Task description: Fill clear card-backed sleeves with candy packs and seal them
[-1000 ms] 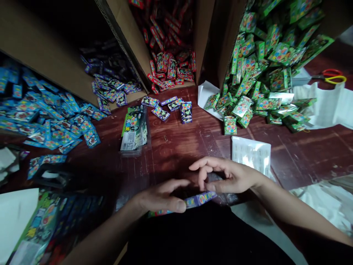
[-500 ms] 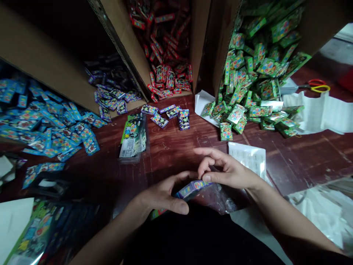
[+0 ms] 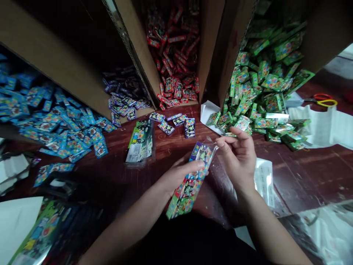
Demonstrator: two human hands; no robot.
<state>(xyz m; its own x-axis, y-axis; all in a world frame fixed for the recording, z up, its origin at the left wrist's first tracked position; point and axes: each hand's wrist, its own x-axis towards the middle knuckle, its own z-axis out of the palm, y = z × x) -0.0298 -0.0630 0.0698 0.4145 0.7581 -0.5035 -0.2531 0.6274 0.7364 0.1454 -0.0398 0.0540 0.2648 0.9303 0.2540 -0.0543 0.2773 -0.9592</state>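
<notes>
My left hand [image 3: 176,176] is closed around a row of small printed boxes [image 3: 188,187], its thumb across the front. Purple, blue, red and green boxes line up from top to bottom of the row, which tilts toward the upper right. Clear plastic [image 3: 213,151] runs along the row's right side; whether it wraps the whole row I cannot tell. With thumb and fingertips, my right hand [image 3: 239,158] pinches the upper end of that plastic. Beyond my hands, several loose purple boxes [image 3: 189,127] lie on the dark red tabletop [image 3: 165,147].
Cardboard cartons with blue boxes [image 3: 66,129], purple boxes [image 3: 124,99], red boxes [image 3: 176,86] and green boxes [image 3: 264,92] stand along the back. Flat printed clear packs [image 3: 140,143] lie left of centre. Scissors [image 3: 325,100] and label sheets [image 3: 266,180] are at the right.
The row of boxes has been turned so its printed front faces up, showing all its colours. My right hand has shifted right and now pinches the clear plastic.
</notes>
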